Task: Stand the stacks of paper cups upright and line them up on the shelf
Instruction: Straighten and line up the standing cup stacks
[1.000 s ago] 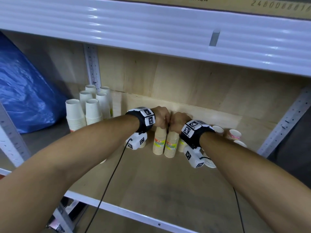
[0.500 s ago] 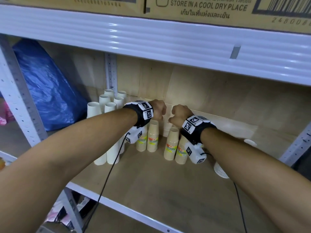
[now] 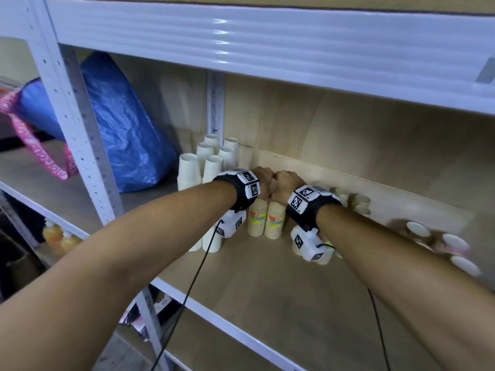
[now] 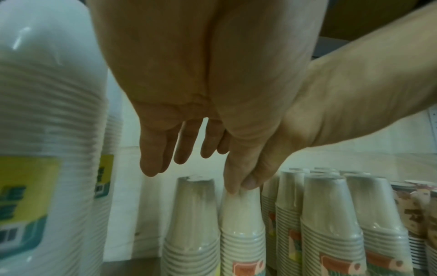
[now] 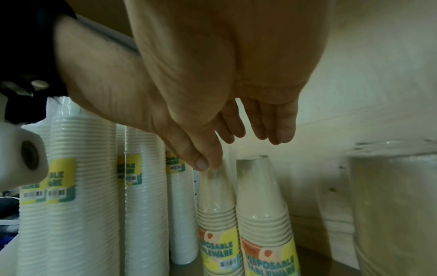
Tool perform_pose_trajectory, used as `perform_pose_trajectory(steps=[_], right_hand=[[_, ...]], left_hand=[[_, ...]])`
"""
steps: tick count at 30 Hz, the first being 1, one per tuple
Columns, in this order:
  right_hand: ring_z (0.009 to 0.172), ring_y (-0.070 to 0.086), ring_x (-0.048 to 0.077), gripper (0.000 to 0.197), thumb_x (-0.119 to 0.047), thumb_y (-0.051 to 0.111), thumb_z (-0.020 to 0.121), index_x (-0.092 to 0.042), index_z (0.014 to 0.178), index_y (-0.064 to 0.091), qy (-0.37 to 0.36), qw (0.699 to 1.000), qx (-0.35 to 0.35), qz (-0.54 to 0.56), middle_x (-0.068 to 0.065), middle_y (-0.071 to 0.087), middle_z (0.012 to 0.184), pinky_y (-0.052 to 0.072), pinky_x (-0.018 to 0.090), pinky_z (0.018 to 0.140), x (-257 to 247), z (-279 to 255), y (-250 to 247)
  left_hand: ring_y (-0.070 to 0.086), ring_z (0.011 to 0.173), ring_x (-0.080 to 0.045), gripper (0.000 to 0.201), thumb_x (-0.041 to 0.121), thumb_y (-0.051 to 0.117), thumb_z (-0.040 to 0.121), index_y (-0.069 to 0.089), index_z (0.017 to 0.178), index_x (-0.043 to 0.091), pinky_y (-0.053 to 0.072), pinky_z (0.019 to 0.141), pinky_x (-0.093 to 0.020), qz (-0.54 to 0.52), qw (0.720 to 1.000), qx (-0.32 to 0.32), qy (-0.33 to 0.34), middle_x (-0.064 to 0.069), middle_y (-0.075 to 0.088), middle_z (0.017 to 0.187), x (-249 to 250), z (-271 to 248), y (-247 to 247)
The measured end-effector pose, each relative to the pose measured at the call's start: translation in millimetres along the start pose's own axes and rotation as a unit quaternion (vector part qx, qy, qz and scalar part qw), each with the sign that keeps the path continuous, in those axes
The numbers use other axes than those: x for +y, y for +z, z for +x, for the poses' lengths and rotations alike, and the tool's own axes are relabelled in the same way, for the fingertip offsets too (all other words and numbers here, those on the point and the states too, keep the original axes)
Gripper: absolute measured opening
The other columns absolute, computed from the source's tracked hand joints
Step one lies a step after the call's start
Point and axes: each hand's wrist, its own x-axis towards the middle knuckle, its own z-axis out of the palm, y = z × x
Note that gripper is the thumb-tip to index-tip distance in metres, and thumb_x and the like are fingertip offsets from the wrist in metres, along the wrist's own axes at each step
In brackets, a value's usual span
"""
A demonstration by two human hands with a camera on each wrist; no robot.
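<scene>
Your open left hand point(image 3: 262, 183) and right hand point(image 3: 285, 186) hang over two tapered tan paper-cup stacks point(image 3: 257, 221), beside six ribbed white stacks point(image 3: 188, 171) at the left edge of the shelf point(image 3: 267, 295).

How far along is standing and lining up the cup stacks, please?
Done: the white stacks stand upright at the back left. In hand: the left hand and right hand touch the top of an upright beige stack. Remaining: the blurred patterned cups at the right sit apart, unaligned.

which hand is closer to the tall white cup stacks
Left. The left hand sits just to the right of the tall white cup stacks. The right hand is farther right, on the far side of the left hand.
</scene>
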Motion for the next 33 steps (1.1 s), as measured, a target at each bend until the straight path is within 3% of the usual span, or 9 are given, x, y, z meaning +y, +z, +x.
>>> perform_pose_trajectory(steps=[7, 15, 18, 21, 25, 27, 29, 31, 33], right_hand=[[0.093, 0.062, 0.028, 0.033, -0.024, 0.065, 0.088, -0.003, 0.114, 0.062, 0.014, 0.999, -0.042, 0.005, 0.015, 0.065, 0.112, 0.044, 0.027, 0.07, 0, 6, 8], [0.094, 0.062, 0.031, 0.021, -0.014, 0.058, 0.091, 0.0, 0.106, 0.062, 0.003, 0.999, -0.037, 0.005, 0.017, 0.064, 0.109, 0.041, 0.027, 0.069, 3, 0, 10], [0.089, 0.06, 0.031, 0.011, -0.011, 0.056, 0.09, -0.004, 0.083, 0.057, 0.009, 0.999, -0.032, 0.009, 0.014, 0.057, 0.094, 0.04, 0.028, 0.068, 3, -5, 10], [0.08, 0.052, 0.025, 0.032, -0.01, 0.054, 0.09, -0.013, 0.062, 0.038, 0.02, 0.999, -0.024, 0.02, 0.011, 0.052, 0.088, 0.038, 0.027, 0.066, 5, -10, 10], [0.084, 0.055, 0.025, 0.011, -0.015, 0.059, 0.091, -0.005, 0.085, 0.058, 0.019, 0.999, -0.043, 0.027, 0.014, 0.059, 0.094, 0.04, 0.028, 0.067, 7, -23, 3], [0.087, 0.057, 0.025, 0.021, -0.015, 0.06, 0.091, 0.001, 0.105, 0.063, 0.017, 0.999, -0.036, 0.02, 0.013, 0.059, 0.098, 0.041, 0.028, 0.069, 8, -32, 0], [0.086, 0.055, 0.023, 0.026, -0.013, 0.059, 0.091, 0.001, 0.113, 0.063, 0.017, 1.0, -0.019, 0.014, 0.01, 0.055, 0.095, 0.039, 0.028, 0.069, 11, -41, -3], [0.091, 0.061, 0.025, 0.026, -0.014, 0.06, 0.09, -0.002, 0.113, 0.063, 0.024, 0.999, -0.03, 0.012, 0.011, 0.061, 0.1, 0.045, 0.029, 0.07, 14, -51, -7], [0.092, 0.064, 0.027, 0.029, -0.02, 0.062, 0.087, -0.005, 0.112, 0.064, 0.026, 0.999, -0.04, 0.009, 0.01, 0.065, 0.104, 0.05, 0.031, 0.073, 19, -59, -10]], left_hand=[[0.062, 0.093, -0.026, 0.03, 0.015, 0.067, 0.086, 0.061, 0.112, -0.001, 0.045, 0.07, -0.028, 0.017, 0.999, -0.033, 0.005, -0.012, 0.063, 0.1, -8, 5, 14], [0.063, 0.105, -0.03, 0.031, 0.013, 0.063, 0.089, 0.059, 0.118, 0.002, 0.051, 0.082, -0.032, 0.045, 0.999, 0.004, -0.001, -0.014, 0.064, 0.117, -6, 8, 18], [0.063, 0.107, -0.029, 0.033, 0.011, 0.062, 0.089, 0.059, 0.121, 0.003, 0.052, 0.083, -0.032, 0.042, 0.999, 0.012, -0.005, -0.014, 0.063, 0.118, -6, 5, 19], [0.061, 0.11, -0.028, 0.036, 0.009, 0.06, 0.09, 0.057, 0.126, 0.005, 0.052, 0.085, -0.032, 0.032, 0.999, 0.015, -0.009, -0.014, 0.061, 0.123, -5, -1, 18], [0.063, 0.107, -0.023, 0.031, 0.006, 0.062, 0.089, 0.059, 0.12, 0.001, 0.051, 0.082, -0.029, 0.005, 1.0, -0.007, -0.002, -0.013, 0.061, 0.119, 2, -13, 8], [0.062, 0.08, -0.007, 0.006, 0.002, 0.063, 0.088, 0.058, 0.087, 0.005, 0.047, 0.064, -0.017, -0.004, 1.0, -0.026, 0.004, -0.013, 0.056, 0.093, 8, -20, 2], [0.052, 0.067, -0.008, 0.036, 0.0, 0.065, 0.087, 0.04, 0.066, 0.016, 0.039, 0.051, -0.013, -0.001, 0.999, -0.025, 0.026, -0.006, 0.044, 0.08, 13, -19, 1], [0.047, 0.071, -0.014, 0.037, 0.001, 0.066, 0.086, 0.039, 0.066, 0.017, 0.038, 0.048, -0.012, -0.001, 0.999, -0.023, 0.041, -0.004, 0.043, 0.079, 21, -25, 1], [0.049, 0.081, -0.015, 0.022, 0.004, 0.067, 0.085, 0.051, 0.078, 0.017, 0.04, 0.051, -0.014, 0.012, 0.999, -0.027, 0.044, -0.001, 0.05, 0.081, 32, -33, 1]])
